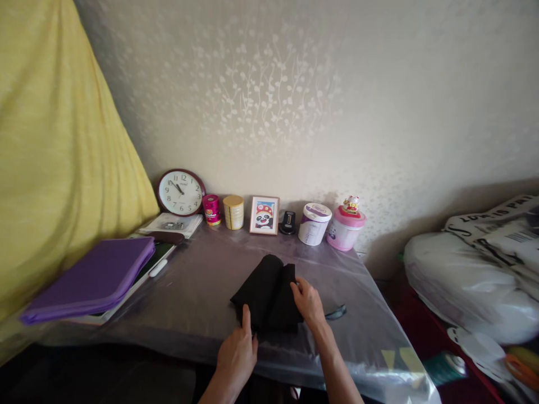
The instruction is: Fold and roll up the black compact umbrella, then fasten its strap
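Observation:
A folded black cloth [266,290] lies in the middle of a table covered with clear plastic sheeting [197,297]. My left hand [238,350] rests at the cloth's near edge, thumb raised along the fabric and fingers curled under it. My right hand [309,302] lies on the cloth's right side, its fingers bent and pinching the top fold. Both hands touch the cloth.
A purple zip folder [92,279] lies on papers at the left. Along the wall stand a round clock [181,192], two small tins [223,211], a panda picture frame [264,215], a white tub [314,224] and a pink tub [345,227]. White plastic bags [467,280] pile up at the right.

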`<state>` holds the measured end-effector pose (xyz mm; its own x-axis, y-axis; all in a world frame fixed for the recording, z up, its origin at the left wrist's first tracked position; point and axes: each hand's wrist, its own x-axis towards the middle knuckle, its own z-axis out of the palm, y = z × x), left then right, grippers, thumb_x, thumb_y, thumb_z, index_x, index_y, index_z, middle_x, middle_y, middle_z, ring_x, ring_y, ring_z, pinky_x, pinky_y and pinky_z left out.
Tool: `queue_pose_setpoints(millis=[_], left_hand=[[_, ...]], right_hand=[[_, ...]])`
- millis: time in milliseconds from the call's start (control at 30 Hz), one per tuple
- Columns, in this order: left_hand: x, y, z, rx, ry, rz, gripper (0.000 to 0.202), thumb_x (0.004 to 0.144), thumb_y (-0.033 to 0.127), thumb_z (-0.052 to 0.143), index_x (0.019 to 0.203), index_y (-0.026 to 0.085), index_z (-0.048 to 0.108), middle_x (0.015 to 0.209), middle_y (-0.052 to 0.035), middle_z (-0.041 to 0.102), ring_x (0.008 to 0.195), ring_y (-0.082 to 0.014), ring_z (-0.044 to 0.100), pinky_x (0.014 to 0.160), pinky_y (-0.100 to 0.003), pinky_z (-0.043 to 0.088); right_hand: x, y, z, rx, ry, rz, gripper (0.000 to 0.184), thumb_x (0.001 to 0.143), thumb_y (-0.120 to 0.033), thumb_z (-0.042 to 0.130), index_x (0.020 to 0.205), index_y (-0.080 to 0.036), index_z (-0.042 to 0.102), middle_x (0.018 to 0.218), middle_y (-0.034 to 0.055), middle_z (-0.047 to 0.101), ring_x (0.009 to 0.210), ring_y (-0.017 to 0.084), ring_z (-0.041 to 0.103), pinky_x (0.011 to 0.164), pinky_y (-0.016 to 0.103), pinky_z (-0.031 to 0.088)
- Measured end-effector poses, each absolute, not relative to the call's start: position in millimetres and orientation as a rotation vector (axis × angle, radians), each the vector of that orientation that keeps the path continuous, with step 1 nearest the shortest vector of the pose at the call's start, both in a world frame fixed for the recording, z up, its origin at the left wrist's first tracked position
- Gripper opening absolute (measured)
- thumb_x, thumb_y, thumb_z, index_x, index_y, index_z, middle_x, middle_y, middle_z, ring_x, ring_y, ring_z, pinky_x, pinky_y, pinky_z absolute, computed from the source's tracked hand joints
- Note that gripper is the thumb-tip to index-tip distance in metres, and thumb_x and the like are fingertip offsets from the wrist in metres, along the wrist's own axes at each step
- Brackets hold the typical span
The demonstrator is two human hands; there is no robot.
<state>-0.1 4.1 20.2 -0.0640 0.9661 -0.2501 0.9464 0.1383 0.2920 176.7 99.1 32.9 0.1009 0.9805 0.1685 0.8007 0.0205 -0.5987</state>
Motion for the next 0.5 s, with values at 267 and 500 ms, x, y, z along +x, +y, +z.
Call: queue_pose_setpoints(millis=[267,500], left_hand=[[0.4,4.8,17.4,1.855,2.068,0.048,0.06,0.087,0.026,0.033,0.138,0.009,0.006,0.089,-0.0108,0.064,0.078,-0.0173,0.061,0.063,-0.025,0.038],[-0.4,4.9,20.7,1.836,2.052,0.038,0.061,0.087,0.026,0.033,0.138,0.01,0.005,0.092,-0.0101,0.064,0.079,-0.0165,0.061,0.064,-0.024,0.038]], right_hand=[[181.1,90.5,34.0,-1.953,-1.758,0.278,0.027,0.081,-0.034,0.044,0.099,-0.021,0.06,0.084,0.0052,0.067,0.08,0.02,0.061,0.067,0.027,0.04],[174.6,106.1,32.8,-1.722,-1.636,0.539,0.027,0.077,-0.032,0.048,0.092,-0.015,0.063,0.069,0.0039,0.064,0.066,0.017,0.059,0.058,0.024,0.041]])
